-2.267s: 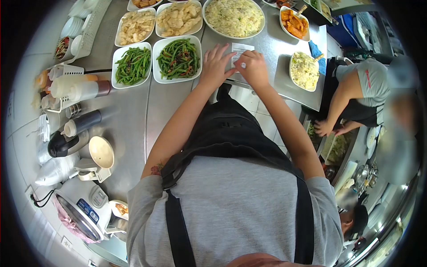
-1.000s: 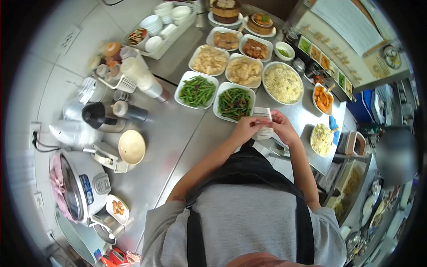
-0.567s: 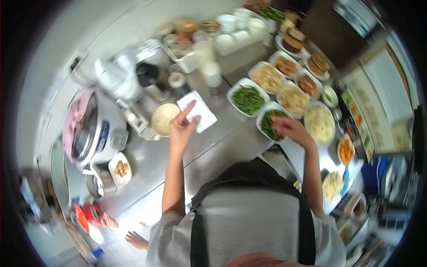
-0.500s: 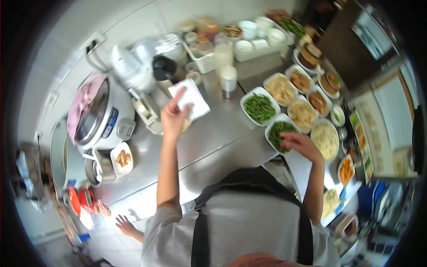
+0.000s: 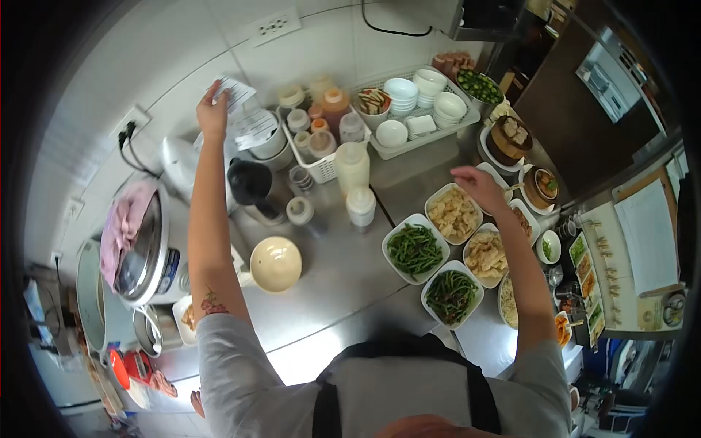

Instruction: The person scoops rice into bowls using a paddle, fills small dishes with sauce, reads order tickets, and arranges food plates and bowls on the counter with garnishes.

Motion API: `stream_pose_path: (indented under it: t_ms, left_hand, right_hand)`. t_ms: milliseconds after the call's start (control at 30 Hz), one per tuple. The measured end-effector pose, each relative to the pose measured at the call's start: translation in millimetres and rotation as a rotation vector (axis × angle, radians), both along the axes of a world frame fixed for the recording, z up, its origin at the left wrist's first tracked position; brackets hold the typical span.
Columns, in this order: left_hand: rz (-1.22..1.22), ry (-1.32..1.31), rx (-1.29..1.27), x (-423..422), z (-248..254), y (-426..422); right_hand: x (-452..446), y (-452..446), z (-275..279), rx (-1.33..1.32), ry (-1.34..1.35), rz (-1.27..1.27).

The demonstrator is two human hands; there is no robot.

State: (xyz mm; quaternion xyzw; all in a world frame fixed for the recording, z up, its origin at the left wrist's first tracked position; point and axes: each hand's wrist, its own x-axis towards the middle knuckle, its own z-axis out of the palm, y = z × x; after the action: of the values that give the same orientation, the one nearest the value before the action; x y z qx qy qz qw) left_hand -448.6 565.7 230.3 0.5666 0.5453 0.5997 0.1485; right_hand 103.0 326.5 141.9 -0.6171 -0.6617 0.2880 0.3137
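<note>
My left hand point(image 5: 211, 117) is raised at the back left by the wall, its fingers closed on a printed paper slip point(image 5: 236, 92). Just below the slip, more paper sheets point(image 5: 255, 129) lie over a stack of round containers point(image 5: 272, 148). My right hand point(image 5: 478, 187) hovers above the food dishes at the right, fingers loosely bent and nothing visible in them. Closest beneath it are a white dish of pale, chunky food point(image 5: 453, 214) and a partly covered white dish point(image 5: 493, 175). Two dishes of green beans point(image 5: 415, 249) stand nearer my body.
A cream bowl point(image 5: 276, 264) and squeeze bottles point(image 5: 361, 206) stand mid-counter. Behind them are a white basket of sauce bottles point(image 5: 325, 169) and a tray of white bowls point(image 5: 409, 146). A large cooker with a pink cloth point(image 5: 130, 226) is at left. Bamboo steamers point(image 5: 510, 137) stand at right.
My left hand has carried the paper slip from over the counter up and back to the wall side. My right hand has moved from the green beans toward the farther dishes. The view has shifted.
</note>
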Motion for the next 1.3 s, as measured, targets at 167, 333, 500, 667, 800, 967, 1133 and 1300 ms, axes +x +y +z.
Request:
stream_pose_path:
  t_ms: [167,333,500,667,800,967,1133,1300]
  left_hand:
    - [0.26,0.302,-0.211,13.0,-8.8,26.6]
    - [0.274,0.299,-0.044,7.0,-25.0,32.4]
    - [0.223,0.397,-0.263,-11.3,-41.8,44.7]
    - [-0.143,0.233,-0.473,-36.4,-83.7,53.1]
    - [0.117,0.537,-0.47,-5.9,-41.9,29.0]
    - [0.231,0.654,-0.071,53.6,33.8,-69.6]
    - [0.063,0.458,-0.046,75.8,45.2,-162.2]
    - [-0.003,0.099,-0.011,87.6,8.9,-261.1]
  right_hand:
    - [-23.4,106.7,-22.3,0.34,-0.123,-0.029]
    - [-52.6,172.8,-51.1,0.386,-0.321,0.049]
    - [-94.7,208.6,-66.0,0.255,-0.487,0.108]
    - [-113.1,213.0,-61.7,0.057,-0.659,0.077]
    - [-120.3,231.4,-75.1,0.019,-0.712,0.114]
    - [-104.1,228.2,-60.0,-0.062,-0.457,0.168]
    - [-93.8,214.1,-50.9,0.07,-0.291,0.122]
    - [-83.3,138.3,17.2,0.188,-0.148,0.022]
